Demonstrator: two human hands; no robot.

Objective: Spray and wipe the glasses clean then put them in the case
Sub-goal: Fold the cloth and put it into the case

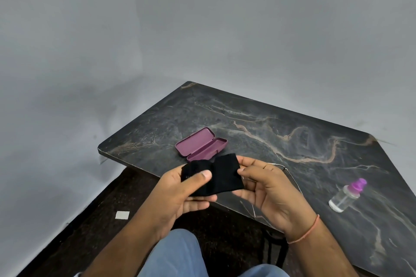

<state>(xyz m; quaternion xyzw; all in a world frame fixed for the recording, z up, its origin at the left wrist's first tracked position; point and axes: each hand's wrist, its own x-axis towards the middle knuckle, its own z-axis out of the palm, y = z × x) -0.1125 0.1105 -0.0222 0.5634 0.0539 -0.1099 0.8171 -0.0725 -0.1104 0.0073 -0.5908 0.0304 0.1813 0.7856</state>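
My left hand pinches a black cloth between thumb and fingers. My right hand holds the thin wire-framed glasses; the cloth covers the lenses, and only a temple arm shows past my fingers. Both hands hover over the table's near edge. The purple case lies open on the dark marble table, just beyond the cloth. A small clear spray bottle with a purple cap stands to the right of my right hand.
The table sits in a corner of grey walls. Its left edge and near edge drop to a dark floor with a small white square on it. My knees in blue trousers are below the hands.
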